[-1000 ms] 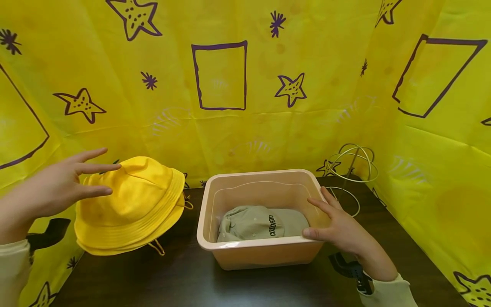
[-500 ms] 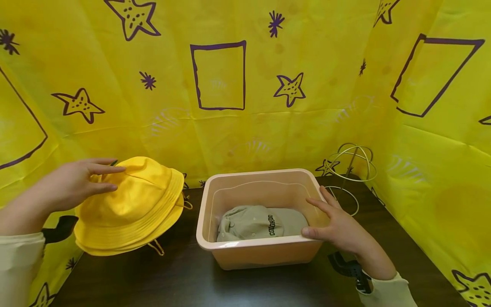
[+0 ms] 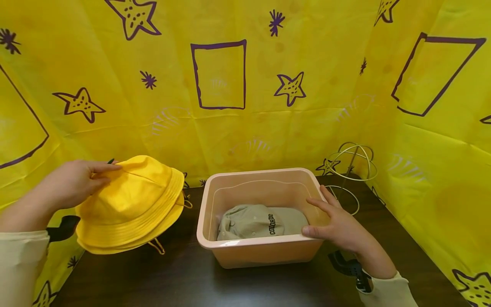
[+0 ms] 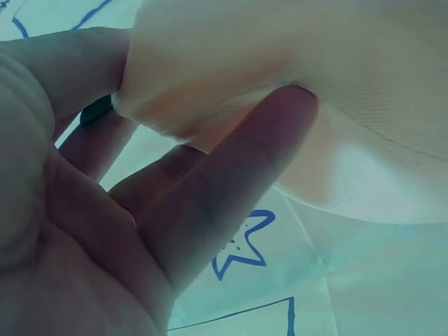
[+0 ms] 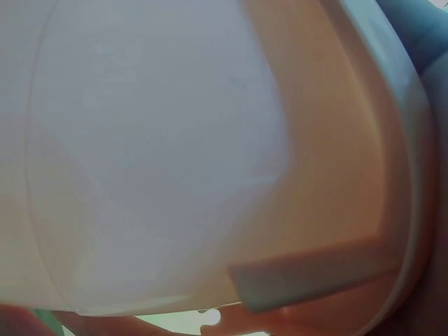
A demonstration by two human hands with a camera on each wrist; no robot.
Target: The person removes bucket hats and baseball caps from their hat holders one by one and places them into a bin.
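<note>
Two yellow bucket hats, one over the other, are at the left in the head view. My left hand [image 3: 73,183] pinches the crown of the upper yellow bucket hat [image 3: 140,192]. In the left wrist view, the left fingers [image 4: 231,189] press into its cloth, with a small dark green piece [image 4: 96,110] beside them. A peach plastic bin [image 3: 264,256] stands in the middle, and a grey-green cap [image 3: 249,224] with dark lettering lies inside. My right hand [image 3: 341,226] rests on the bin's front right corner, thumb on the front rim, fingers fairly straight.
A gold wire stand [image 3: 370,164] with a domed top is behind the bin at the right. Drawstrings [image 3: 157,246] hang below the hats. Yellow cloth walls [image 3: 218,140] with drawn stars close in the back and sides of the dark table [image 3: 184,281].
My left hand has come down onto the hat's crown, and its spread fingers have closed on the cloth. The right hand and the bin hold their place.
</note>
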